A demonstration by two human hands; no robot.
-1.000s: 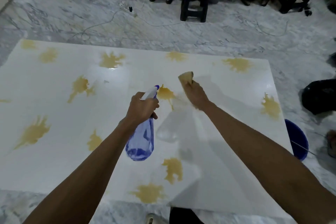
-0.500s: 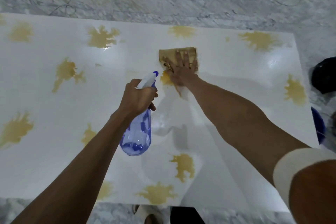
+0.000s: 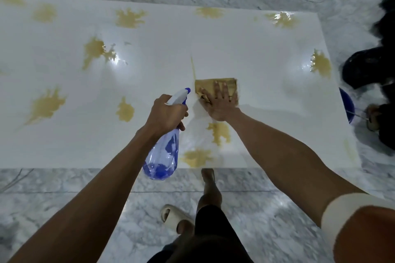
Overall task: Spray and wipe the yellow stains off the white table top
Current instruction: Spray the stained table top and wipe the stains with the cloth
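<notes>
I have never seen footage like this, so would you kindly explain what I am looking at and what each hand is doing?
There is no machine here: a person wears a camera on the head, looking down at their own arms. The left hand grips a blue spray bottle above the white table top. The right hand lies flat, pressing a yellow-soaked cloth on the table. Yellow stains dot the surface. A blue bucket sits beside the table on the marble floor.
</notes>
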